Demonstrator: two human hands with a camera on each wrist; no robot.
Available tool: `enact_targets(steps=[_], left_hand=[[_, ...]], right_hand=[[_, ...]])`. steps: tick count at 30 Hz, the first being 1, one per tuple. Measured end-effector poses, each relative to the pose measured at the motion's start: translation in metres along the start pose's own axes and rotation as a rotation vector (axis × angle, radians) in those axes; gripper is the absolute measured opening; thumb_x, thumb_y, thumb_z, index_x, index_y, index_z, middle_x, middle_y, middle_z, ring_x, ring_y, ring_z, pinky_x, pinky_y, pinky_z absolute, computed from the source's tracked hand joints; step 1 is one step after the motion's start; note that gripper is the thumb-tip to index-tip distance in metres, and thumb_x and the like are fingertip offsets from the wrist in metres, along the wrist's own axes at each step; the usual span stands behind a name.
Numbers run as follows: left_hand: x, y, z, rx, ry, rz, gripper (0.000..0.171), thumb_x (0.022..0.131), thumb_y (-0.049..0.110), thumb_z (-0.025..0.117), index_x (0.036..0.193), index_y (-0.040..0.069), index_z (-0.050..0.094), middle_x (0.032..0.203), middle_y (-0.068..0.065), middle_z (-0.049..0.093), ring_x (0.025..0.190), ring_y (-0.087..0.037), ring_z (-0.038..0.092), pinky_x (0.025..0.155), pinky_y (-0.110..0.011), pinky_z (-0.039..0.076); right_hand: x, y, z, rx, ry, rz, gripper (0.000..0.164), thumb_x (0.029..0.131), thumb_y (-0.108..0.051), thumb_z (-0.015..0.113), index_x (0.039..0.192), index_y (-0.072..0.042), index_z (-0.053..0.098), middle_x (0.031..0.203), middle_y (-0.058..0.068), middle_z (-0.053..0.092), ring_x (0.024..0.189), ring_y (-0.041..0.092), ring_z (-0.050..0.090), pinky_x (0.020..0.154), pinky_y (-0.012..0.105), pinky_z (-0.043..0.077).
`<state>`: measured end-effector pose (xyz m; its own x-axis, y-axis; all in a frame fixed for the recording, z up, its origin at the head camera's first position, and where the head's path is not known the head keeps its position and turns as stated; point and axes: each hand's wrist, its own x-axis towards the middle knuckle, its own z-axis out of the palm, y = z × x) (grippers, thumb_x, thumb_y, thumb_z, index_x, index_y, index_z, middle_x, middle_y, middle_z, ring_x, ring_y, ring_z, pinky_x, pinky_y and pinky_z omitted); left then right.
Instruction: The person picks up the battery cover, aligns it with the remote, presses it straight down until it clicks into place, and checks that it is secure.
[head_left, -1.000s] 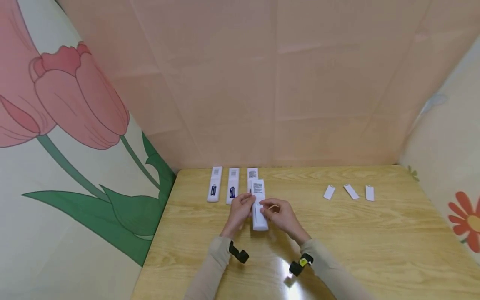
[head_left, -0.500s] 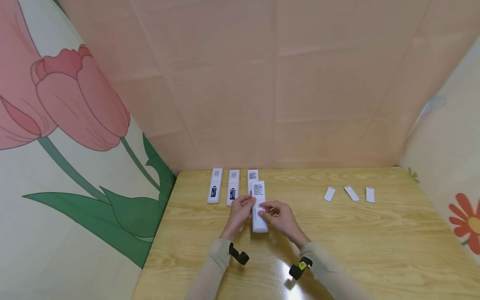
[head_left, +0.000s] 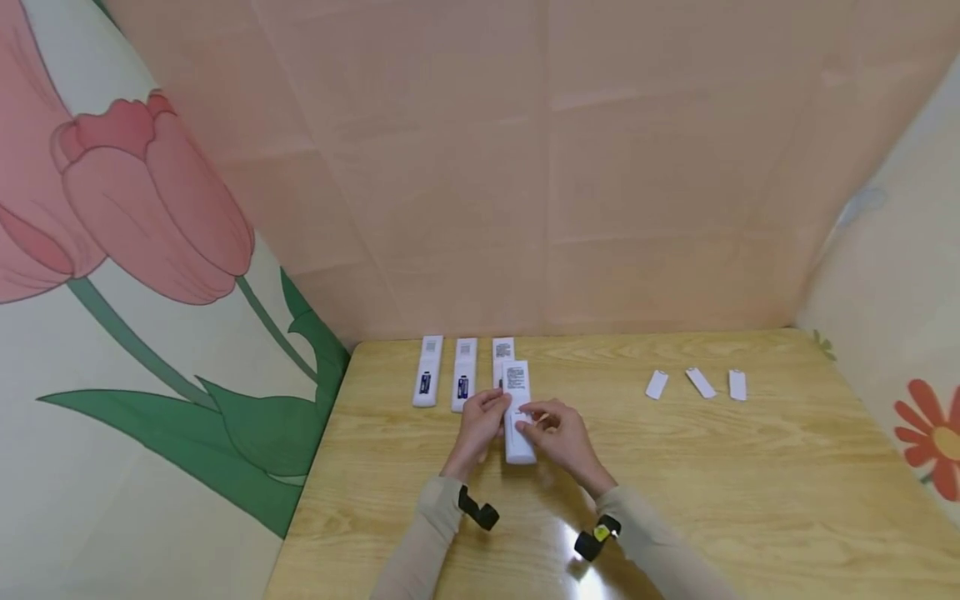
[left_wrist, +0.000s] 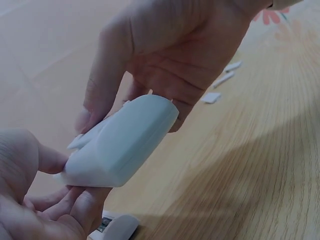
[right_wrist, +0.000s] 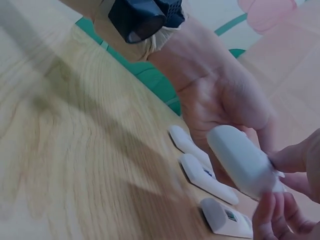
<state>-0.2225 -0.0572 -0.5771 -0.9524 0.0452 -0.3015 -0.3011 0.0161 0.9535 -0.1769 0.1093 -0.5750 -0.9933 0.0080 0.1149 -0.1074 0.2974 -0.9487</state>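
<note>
A white remote control (head_left: 516, 379), back side up with a printed label, is held above the table. My left hand (head_left: 481, 423) grips it from its left side, fingers beneath in the left wrist view. My right hand (head_left: 562, 435) pinches at the white battery cover (left_wrist: 81, 141) on the remote's lower back, thumb on top. The cover's edge stands slightly off the body. My fingers hide part of the cover and the battery bay.
Behind stand two remotes, the left one (head_left: 427, 372) and middle one (head_left: 464, 375), with dark battery bays showing. A third remote (head_left: 503, 348) is partly hidden. Three loose covers, including a slanted one (head_left: 701, 382), lie right on the wooden table (head_left: 720, 467).
My right thumb has shifted slightly left over the battery cover. The left hand and the remote stay almost in place; the head view has shifted a little.
</note>
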Motion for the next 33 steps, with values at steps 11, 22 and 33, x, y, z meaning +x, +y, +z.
enact_targets(steps=[11,22,33], left_hand=[[-0.002,0.006,0.003,-0.024,0.014,-0.003,0.043,0.106,0.026,0.067,0.14,0.0,0.063,0.128,-0.017,0.074,0.098,-0.019,0.074,0.077,-0.031,0.063],[-0.003,0.011,0.004,-0.061,0.015,0.003,0.042,0.105,0.023,0.068,0.139,-0.001,0.063,0.128,-0.018,0.074,0.101,-0.022,0.075,0.083,-0.035,0.065],[-0.003,0.011,0.002,-0.079,0.003,-0.011,0.043,0.104,0.025,0.07,0.14,0.003,0.064,0.129,-0.016,0.074,0.102,-0.02,0.073,0.081,-0.033,0.065]], right_hand=[[-0.004,-0.006,0.004,0.164,0.056,0.216,0.043,0.09,-0.009,0.084,0.127,0.0,0.065,0.112,0.019,0.064,0.084,0.017,0.068,0.067,0.022,0.056],[-0.006,-0.008,0.005,0.154,0.033,0.296,0.035,0.093,-0.019,0.082,0.12,0.001,0.072,0.104,0.014,0.069,0.078,0.014,0.067,0.065,0.027,0.059],[-0.007,-0.01,0.003,0.178,0.02,0.308,0.034,0.095,-0.02,0.081,0.119,0.001,0.072,0.103,0.012,0.067,0.078,0.015,0.064,0.061,0.027,0.058]])
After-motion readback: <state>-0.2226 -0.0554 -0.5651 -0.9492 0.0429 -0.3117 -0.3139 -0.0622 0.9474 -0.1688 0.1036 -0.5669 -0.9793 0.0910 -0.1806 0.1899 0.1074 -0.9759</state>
